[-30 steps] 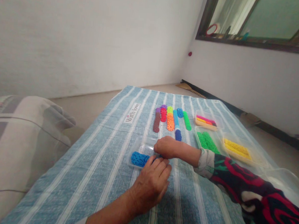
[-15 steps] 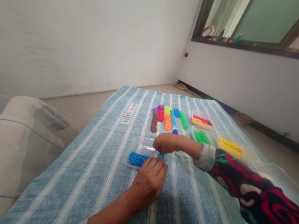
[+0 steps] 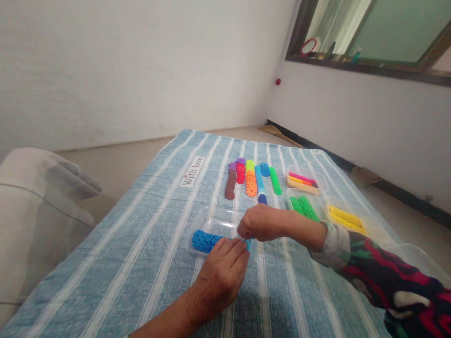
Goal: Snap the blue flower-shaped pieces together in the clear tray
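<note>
A clear plastic tray (image 3: 215,215) lies on the blue striped cloth (image 3: 153,246) and holds a row of blue toothed discs (image 3: 203,240). My left hand (image 3: 220,277) rests at the tray's near edge, fingertips touching the right end of the blue row. My right hand (image 3: 258,222), in a red, green and black patterned sleeve, is closed over the tray's right end and pinches a light blue piece just above my left fingertips. Most of that piece is hidden between the two hands.
Further back lie rows of coloured discs (image 3: 251,181): brown, red, purple, orange, blue, green. To the right stand trays with pink and yellow pieces (image 3: 302,180), green pieces (image 3: 302,207) and yellow pieces (image 3: 346,219). A grey cushion (image 3: 22,219) sits at left, a large clear container (image 3: 417,257) at right.
My right hand has shifted slightly right and nearer, down onto the tray's end. My left hand stays at the blue row. The view has drifted a little.
</note>
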Tool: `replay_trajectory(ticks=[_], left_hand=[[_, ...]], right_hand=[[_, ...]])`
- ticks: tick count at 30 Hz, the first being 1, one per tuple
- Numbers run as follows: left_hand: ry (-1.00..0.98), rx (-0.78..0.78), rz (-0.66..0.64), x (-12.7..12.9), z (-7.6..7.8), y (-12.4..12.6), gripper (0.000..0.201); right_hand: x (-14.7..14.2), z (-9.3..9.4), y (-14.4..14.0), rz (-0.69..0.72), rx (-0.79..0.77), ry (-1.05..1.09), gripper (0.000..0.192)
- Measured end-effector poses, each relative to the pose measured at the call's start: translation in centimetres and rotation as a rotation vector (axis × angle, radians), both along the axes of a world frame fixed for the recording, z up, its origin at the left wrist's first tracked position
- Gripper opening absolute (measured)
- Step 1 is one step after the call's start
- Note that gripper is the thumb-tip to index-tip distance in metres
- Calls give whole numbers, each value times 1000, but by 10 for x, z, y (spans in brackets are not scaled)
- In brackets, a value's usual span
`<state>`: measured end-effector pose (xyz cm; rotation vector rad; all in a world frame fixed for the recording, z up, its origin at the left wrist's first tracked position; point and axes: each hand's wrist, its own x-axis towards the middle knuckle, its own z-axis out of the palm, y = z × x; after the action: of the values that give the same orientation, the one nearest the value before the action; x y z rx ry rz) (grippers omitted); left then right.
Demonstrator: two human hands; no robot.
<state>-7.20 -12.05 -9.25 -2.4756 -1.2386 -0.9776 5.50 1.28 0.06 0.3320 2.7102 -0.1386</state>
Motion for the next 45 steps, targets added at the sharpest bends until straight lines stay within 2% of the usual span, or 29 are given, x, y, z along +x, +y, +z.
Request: replay_trajectory(ticks=[4, 8, 14, 22, 32, 39, 42, 45], left_hand=[[-23, 12, -29, -2, -2, 0, 18], [-45, 27, -43, -3, -3, 0, 18], [-63, 31, -58, -3, -4, 1, 16], [-89, 63, -66, -4, 0, 0, 17], [-47, 122, -26, -6, 1, 1, 19], [-5, 70, -20, -6, -3, 2, 17], [-2, 48, -17, -6, -3, 2, 18], [-30, 54, -22, -6, -1, 2, 22]], right_hand=[[7, -9, 0, -19, -110, 71, 25], [12, -17, -2, -65, -74, 155, 36], [7, -26, -18, -57, -5, 103, 19], [17, -31, -26, -103, -122, 252, 20], [18, -30, -36, -136, -26, 239, 14], [18, -42, -36, -99, 0, 255, 20], [20, -39, -33, -108, -30, 247, 20], [21, -33, -29, -125, -128, 267, 17]])
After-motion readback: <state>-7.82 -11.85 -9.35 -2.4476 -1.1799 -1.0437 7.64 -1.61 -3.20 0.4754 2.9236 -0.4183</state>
